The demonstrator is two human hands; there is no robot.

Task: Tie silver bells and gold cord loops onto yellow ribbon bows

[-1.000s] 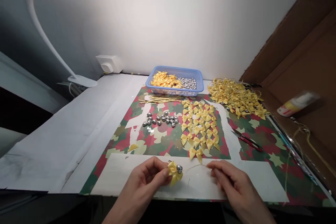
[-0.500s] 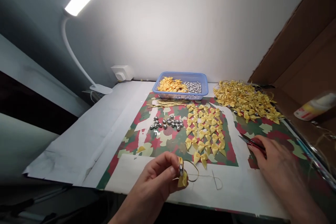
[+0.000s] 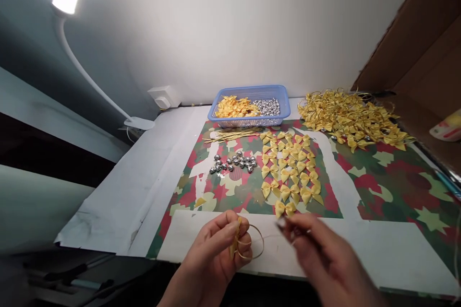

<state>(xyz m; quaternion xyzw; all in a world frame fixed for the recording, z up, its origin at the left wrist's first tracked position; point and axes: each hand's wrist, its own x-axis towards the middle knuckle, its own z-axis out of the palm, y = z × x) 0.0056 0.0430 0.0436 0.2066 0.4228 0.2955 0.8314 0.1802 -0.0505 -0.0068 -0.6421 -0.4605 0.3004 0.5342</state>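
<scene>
My left hand [image 3: 219, 249] is closed on a yellow ribbon bow [image 3: 234, 240], pinched between thumb and fingers. A loop of gold cord [image 3: 262, 244] stands out from the bow to the right. My right hand [image 3: 320, 254], somewhat blurred, is closed round small thread snips [image 3: 281, 223] whose tips point toward the left hand. A pale thread runs faintly between the two hands. Just beyond them, yellow bows [image 3: 289, 175] lie in rows on the camouflage-patterned mat [image 3: 230, 196]. Silver bells [image 3: 236, 159] are scattered left of the rows.
At the back stands a blue basket [image 3: 248, 90] with yellow bows and small silver bells. Gold cords [image 3: 234, 134] lie before it. A heap of finished bows [image 3: 349, 115] sits at the back right, beside a cardboard box [image 3: 425, 53]. A lamp [image 3: 90, 79] rises at left.
My right hand has picked up the snips from the right side of the mat and brought them left, close to my left hand. The bow in my left hand has turned. The view has shifted slightly.
</scene>
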